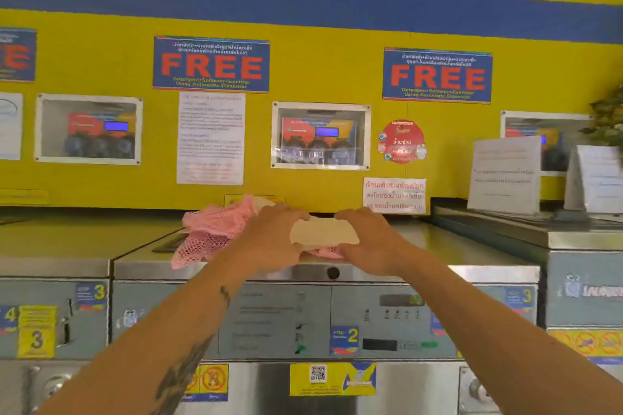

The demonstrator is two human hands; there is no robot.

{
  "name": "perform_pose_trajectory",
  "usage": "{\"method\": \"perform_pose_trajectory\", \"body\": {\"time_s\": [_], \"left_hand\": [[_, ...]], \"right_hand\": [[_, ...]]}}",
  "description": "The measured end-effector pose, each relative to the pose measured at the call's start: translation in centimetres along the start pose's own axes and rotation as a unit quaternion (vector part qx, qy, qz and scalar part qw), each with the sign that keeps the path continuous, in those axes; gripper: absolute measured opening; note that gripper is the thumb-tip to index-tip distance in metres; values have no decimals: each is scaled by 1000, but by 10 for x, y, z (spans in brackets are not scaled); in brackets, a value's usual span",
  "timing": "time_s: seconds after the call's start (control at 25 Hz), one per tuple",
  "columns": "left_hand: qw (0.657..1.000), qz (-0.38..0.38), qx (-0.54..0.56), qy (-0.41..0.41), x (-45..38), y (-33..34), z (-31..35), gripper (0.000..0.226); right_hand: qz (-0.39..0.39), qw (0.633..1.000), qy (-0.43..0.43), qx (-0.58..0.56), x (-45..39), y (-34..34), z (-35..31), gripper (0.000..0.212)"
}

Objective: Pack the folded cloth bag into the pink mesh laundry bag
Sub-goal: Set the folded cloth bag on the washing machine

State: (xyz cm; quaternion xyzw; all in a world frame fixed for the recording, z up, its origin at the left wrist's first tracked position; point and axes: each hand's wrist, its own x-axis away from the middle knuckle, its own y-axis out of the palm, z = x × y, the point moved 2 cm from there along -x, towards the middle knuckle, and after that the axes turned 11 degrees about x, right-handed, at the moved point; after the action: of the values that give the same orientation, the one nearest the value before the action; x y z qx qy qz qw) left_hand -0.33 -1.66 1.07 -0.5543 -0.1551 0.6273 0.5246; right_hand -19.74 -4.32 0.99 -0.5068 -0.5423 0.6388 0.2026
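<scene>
On top of a steel washer in a yellow-walled laundromat, a person grips a folded cloth bag by its two ends, left hand and right hand curled round it. It sits over the crumpled pink mesh bag, apparently lined up for insertion. Both arms reach forward, nearly straight, wrists level.

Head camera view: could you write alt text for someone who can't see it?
Two hands, the left hand and the right hand, hold a folded cream cloth bag from either side, over a crumpled pink mesh laundry bag on top of a steel washing machine. Behind is a yellow wall with blue FREE signs.
</scene>
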Motion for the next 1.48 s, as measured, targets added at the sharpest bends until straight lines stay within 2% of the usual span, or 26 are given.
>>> {"method": "perform_pose_trajectory", "body": {"time_s": [0.16,0.36,0.44,0.56,0.6,0.68,0.84,0.92,1.04,1.16,1.2,1.24,1.32,1.36,1.4,1.48], "left_hand": [[982,-95,-165,-10,-35,18,-12,72],[966,-105,-236,-11,-73,36,-19,72],[960,-173,-216,-48,-94,44,-19,74],[926,-295,-199,-128,-125,47,-15,85],[924,-297,-197,-140,-136,48,-11,84],[934,-256,-210,-131,-154,49,-5,75],[951,-182,-222,-113,-175,49,0,59],[961,-150,-213,-96,-186,47,2,50],[975,-123,-178,-44,-212,53,8,43],[985,-97,-139,28,-247,75,20,50],[983,-113,-139,42,-257,89,24,51],[978,-139,-148,47,-265,104,27,51],[959,-217,-177,35,-272,137,29,52],[950,-250,-187,27,-273,148,29,53],[944,-271,-188,22,-274,157,28,55],[943,-292,-159,8,-276,162,26,59]], "right_hand": [[-27,999,33,29,-32,6,30,70],[-64,997,19,26,-81,22,81,78],[-113,993,-7,30,-106,31,101,87],[-237,970,-47,19,-144,35,126,96],[-266,961,-66,42,-155,35,132,94],[-269,954,-97,85,-170,37,138,85],[-255,953,-148,70,-179,32,148,53],[-256,953,-149,58,-181,21,161,47],[-213,971,-98,49,-185,-7,193,42],[-135,982,-9,132,-170,-33,225,56],[-150,973,20,171,-157,-38,232,56],[-198,958,41,206,-145,-41,238,56],[-336,910,64,233,-119,-47,242,62],[-378,896,78,220,-113,-48,242,68],[-380,900,96,191,-112,-49,241,75],[-307,938,114,112,-120,-38,238,83]]}}
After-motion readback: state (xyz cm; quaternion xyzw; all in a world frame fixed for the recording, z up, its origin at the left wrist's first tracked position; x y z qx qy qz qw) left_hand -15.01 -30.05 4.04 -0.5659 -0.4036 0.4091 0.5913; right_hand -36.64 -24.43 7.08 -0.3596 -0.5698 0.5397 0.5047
